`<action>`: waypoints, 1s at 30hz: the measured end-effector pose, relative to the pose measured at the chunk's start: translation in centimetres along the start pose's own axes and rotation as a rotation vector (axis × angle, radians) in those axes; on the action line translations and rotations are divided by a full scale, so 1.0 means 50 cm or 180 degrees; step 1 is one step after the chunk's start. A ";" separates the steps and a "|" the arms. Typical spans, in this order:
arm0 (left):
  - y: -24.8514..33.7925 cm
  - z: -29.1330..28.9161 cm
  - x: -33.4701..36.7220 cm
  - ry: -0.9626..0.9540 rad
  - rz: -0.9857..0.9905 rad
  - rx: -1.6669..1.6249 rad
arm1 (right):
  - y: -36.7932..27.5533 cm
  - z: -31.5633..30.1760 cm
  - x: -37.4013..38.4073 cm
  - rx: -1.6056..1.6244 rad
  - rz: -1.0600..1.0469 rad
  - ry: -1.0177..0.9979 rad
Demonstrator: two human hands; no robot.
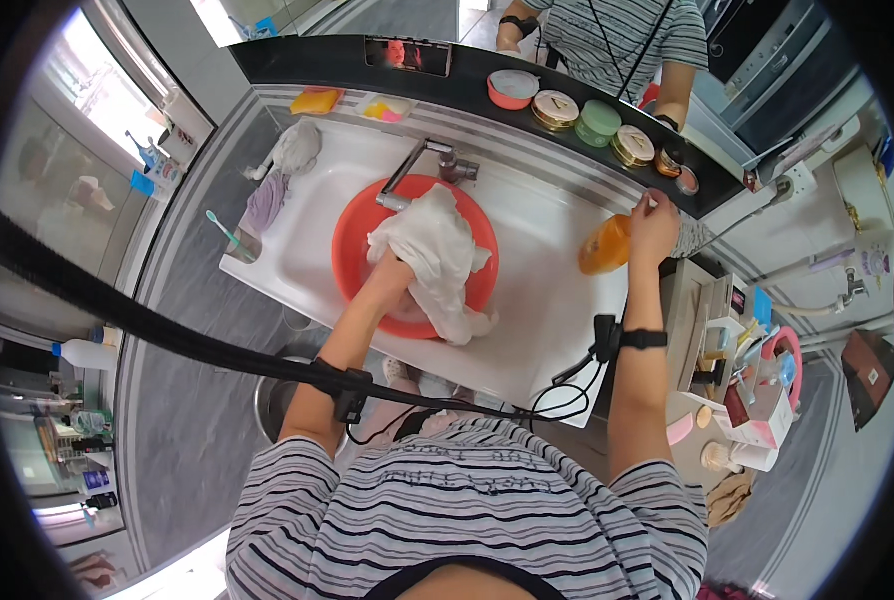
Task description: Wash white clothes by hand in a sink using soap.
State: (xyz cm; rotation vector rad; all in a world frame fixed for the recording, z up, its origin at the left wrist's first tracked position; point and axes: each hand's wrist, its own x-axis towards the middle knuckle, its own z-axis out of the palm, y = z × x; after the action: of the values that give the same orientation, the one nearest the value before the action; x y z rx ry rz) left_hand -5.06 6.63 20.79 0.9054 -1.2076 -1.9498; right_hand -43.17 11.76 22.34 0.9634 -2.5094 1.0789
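Note:
A soaked white cloth [433, 250] is bunched over the red basin [348, 245], part of it draped down toward the basin's near rim. My left hand [395, 277] is closed on the cloth at its left side, the fingers partly hidden in the folds. Toward the right end of the sink, an orange bottle [605, 247] stands on the white ledge. My right hand [654, 228] is at the top of this bottle, fingers pinched together; the bottle's cap is hidden by them. Above the basin, the metal faucet [405, 178] reaches out next to the cloth.
The white sink [537, 340] surrounds the basin. A grey cloth [298, 148] and a purple cloth [267, 203] lie on its left side, near a cup with a toothbrush [243, 246]. Several round jars, one green [598, 123], line the back shelf. A black cable [167, 315] crosses the view.

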 end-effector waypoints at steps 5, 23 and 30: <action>-0.079 -0.057 0.030 0.0138 0.0196 0.0987 | -0.204 0.002 -0.194 0.0886 -0.1443 -0.0684; -0.223 -0.188 0.050 -0.1335 -0.0130 0.1164 | -0.284 0.266 -0.491 0.0425 -0.0165 -0.2848; -0.157 -0.206 0.054 -0.0836 -0.0577 0.0309 | -0.428 0.195 -0.616 0.0998 -0.0463 -0.1225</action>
State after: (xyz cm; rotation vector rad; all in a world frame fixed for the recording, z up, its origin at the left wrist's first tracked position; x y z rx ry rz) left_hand 0.61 2.48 9.57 0.8516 -1.4216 -2.2252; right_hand -5.59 8.59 13.43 1.5472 -2.5447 1.3787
